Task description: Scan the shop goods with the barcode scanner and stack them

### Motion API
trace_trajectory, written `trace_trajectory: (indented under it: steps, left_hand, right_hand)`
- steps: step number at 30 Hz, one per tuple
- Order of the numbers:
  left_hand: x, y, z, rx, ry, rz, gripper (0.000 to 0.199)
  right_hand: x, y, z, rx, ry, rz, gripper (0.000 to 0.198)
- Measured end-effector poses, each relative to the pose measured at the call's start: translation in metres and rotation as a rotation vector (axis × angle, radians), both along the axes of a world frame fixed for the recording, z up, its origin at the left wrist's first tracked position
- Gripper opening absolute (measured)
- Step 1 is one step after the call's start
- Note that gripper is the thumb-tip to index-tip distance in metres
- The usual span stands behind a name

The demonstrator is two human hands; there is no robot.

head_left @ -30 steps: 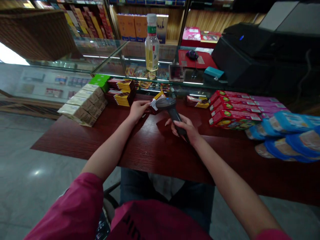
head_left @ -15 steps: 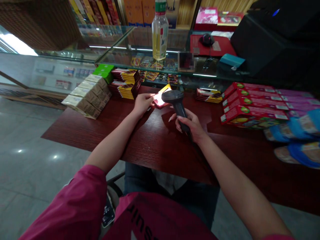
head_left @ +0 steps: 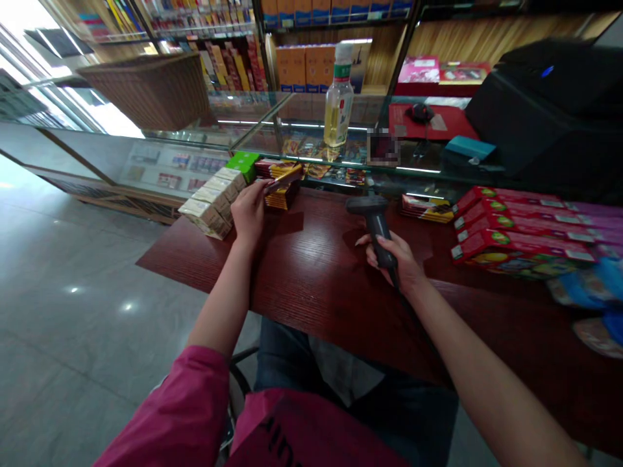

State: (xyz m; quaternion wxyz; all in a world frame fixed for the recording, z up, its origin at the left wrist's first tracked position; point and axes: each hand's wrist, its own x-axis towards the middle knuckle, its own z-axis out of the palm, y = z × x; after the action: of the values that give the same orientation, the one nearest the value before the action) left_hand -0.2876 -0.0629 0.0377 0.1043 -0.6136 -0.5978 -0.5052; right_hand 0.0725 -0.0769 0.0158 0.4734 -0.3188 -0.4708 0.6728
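Observation:
My left hand (head_left: 249,211) pinches one thin chocolate bar pack (head_left: 287,178) by its near end, above the stack of similar packs (head_left: 279,198) on the left. Whether the held pack touches the stack I cannot tell. My right hand (head_left: 393,254) is wrapped round the handle of a dark barcode scanner (head_left: 378,227), its head pointing left over the brown wooden counter (head_left: 311,279). A cable runs from the handle down along my right forearm. Beside my left hand stand beige boxes (head_left: 214,201) and a green box (head_left: 243,165).
A glass display case (head_left: 272,123) lines the back, carrying a bottle of yellow liquid (head_left: 339,107), a mouse (head_left: 419,113) and a teal box (head_left: 470,149). A smaller stack of packs (head_left: 426,207), red boxes (head_left: 520,240) and blue-lidded tubs (head_left: 598,324) sit on the right.
My left hand has lifted the chocolate bar pack from beneath the lit scanner and carried it left to the stack. The bright light on the pack is gone. The view has tilted up.

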Motion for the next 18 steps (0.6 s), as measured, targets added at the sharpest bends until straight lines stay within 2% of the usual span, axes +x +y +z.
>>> trace_trajectory:
  steps: [4,7,11,14,18]
  left_hand:
    - [-0.024,-0.003,-0.011,-0.043,0.083,0.04,0.032]
    - [-0.031,-0.001,-0.015,-0.076,0.138,0.017,0.035]
    - [-0.035,0.004,-0.017,-0.16,0.15,0.079,0.045]
    - [-0.029,0.006,-0.015,-0.263,0.19,0.128,0.056]
    - [-0.002,-0.001,-0.006,-0.317,0.249,0.193,0.06]
  right_hand:
    - [0.0,-0.002,0.001,-0.021,-0.007,-0.009,0.032]
    - [0.001,-0.002,0.001,-0.037,-0.001,-0.01,0.032]
    - [0.001,-0.003,0.001,-0.056,0.004,-0.023,0.034]
    - [0.001,-0.004,0.002,-0.058,-0.003,-0.025,0.031]
    - [0.001,-0.004,0.003,-0.044,-0.02,-0.006,0.029]
